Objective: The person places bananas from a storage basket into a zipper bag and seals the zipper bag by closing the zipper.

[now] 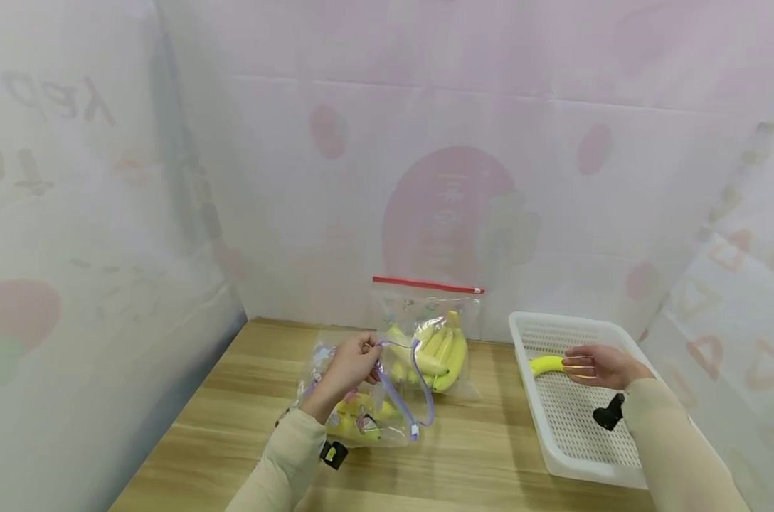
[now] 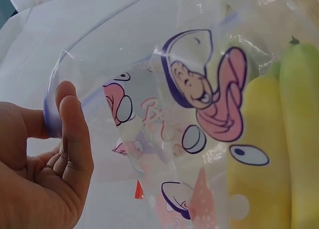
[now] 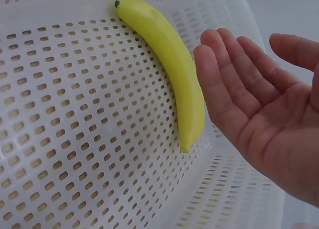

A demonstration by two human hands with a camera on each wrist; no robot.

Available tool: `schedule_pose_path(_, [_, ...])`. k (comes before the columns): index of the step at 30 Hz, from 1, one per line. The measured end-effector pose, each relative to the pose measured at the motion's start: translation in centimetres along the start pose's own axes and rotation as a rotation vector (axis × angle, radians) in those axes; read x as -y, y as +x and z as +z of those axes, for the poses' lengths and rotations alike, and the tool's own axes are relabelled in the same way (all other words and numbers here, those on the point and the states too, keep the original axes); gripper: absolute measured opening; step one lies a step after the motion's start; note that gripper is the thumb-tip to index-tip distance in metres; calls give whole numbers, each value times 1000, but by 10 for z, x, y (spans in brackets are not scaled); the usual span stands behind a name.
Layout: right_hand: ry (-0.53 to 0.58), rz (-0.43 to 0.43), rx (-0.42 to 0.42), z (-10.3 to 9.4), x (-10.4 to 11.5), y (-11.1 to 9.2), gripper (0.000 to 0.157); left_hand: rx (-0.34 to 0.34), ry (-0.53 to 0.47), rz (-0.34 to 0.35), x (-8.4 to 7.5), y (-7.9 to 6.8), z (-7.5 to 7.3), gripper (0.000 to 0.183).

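Note:
My left hand (image 1: pixel 353 364) pinches the opening edge of a clear zip bag (image 2: pixel 204 89) with purple trim and cartoon prints. The mouth of this bag gapes, its purple strip curving out to the right with a white slider (image 1: pixel 415 429) at the end. Yellow bananas (image 2: pixel 261 189) lie inside the bag. Over the white perforated basket (image 1: pixel 543 427), my right hand (image 1: pixel 600 364) is held with fingers extended, palm showing in the right wrist view. A single yellow banana (image 3: pixel 172 64) lies in the basket, right beside those fingertips, and nothing is gripped.
Behind the purple bag, a second clear bag with a red zip strip (image 1: pixel 428 285) leans at the wall, holding several bananas (image 1: pixel 454 359). Both bags and the basket stand on a wood-grain table (image 1: pixel 220 419). Printed white sheeting (image 1: pixel 361 213) encloses the back and sides.

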State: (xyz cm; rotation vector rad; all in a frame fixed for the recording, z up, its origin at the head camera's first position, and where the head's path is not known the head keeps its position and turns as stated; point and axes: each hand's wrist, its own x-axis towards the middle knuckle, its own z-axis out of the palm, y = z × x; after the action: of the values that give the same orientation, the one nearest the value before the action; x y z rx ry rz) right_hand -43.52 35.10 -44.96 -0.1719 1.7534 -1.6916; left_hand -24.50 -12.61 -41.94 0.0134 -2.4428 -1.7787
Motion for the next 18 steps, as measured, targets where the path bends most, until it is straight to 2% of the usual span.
schedule_pose_path(2, [-59, 11, -27, -2, -3, 1, 28, 6, 1, -2, 1, 0, 1, 14])
schedule_pose_path(6, [-159, 39, -136, -5, -11, 1, 28, 24, 4, -3, 1, -2, 6, 13])
schedule_pose_path(15, [-350, 60, -398, -5, -25, -2, 49, 45, 5, 6, 2, -4, 11, 13])
schedule_pose_path(18, [-386, 90, -433, -5, -28, -4, 52, 50, 9, 10, 3, -5, 12, 14])
